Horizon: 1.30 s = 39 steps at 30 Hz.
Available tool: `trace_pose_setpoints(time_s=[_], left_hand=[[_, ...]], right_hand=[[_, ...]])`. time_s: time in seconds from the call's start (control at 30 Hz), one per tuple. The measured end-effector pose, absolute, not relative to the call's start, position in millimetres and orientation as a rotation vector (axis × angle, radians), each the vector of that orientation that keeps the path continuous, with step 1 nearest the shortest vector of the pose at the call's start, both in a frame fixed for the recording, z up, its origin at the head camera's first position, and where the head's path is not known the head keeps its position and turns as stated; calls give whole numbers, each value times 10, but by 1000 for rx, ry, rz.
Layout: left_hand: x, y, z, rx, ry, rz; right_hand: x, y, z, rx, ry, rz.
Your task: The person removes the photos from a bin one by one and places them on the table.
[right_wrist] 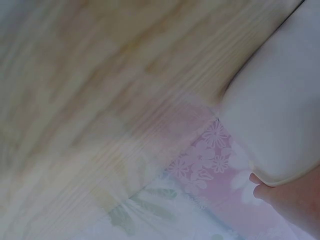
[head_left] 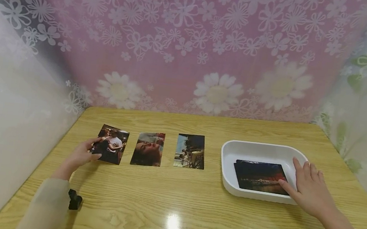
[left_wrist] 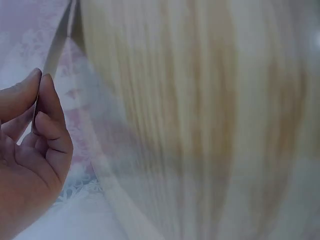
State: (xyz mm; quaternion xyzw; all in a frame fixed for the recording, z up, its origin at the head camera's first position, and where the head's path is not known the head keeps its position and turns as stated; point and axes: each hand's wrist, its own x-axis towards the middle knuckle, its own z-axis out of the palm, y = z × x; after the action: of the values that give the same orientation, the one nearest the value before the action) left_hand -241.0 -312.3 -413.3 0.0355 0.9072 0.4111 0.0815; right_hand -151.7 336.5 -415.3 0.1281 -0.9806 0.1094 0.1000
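My left hand (head_left: 80, 155) pinches the left edge of a photo (head_left: 111, 145) of a couple, low over the table at the left. The left wrist view shows that photo (left_wrist: 56, 47) edge-on between thumb and fingers. A photo of a tilted face (head_left: 148, 150) and one of an outdoor scene (head_left: 190, 151) lie to its right in a row. At the right stands a white tray (head_left: 265, 149) with a small stack of photos (head_left: 259, 177), a dark landscape on top. My right hand (head_left: 313, 189) rests at the tray's right rim, fingers extended and thumb over the stack's edge.
The wooden table (head_left: 138, 204) ends at a pink floral backdrop (head_left: 184, 53), with pale panels at both sides. A small black device (head_left: 75, 199) sits at my left wrist. Light glares off the table's front middle.
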Motion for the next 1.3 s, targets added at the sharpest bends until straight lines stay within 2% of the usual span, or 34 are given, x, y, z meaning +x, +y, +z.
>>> trace_pose_setpoints(time_s=[0.47, 0.87, 0.97, 1.1, 1.3], left_hand=[[-2603, -3127, -4174, 331, 2854, 412], [-2619, -3023, -4010, 215, 2871, 47], [-2636, -2803, -3950, 212, 2911, 78], [-2637, -2268, -3846, 318, 2992, 187], [-2534, -1359, -3756, 733, 3080, 249]], right_hand=[[-1497, 3361, -4132, 365, -2910, 325], [-1497, 3348, -4143, 366, -2902, 327], [-1503, 3346, -4139, 365, -2902, 316], [-1501, 3357, -4123, 354, -2902, 304], [-1491, 3343, -4116, 352, -2913, 327]])
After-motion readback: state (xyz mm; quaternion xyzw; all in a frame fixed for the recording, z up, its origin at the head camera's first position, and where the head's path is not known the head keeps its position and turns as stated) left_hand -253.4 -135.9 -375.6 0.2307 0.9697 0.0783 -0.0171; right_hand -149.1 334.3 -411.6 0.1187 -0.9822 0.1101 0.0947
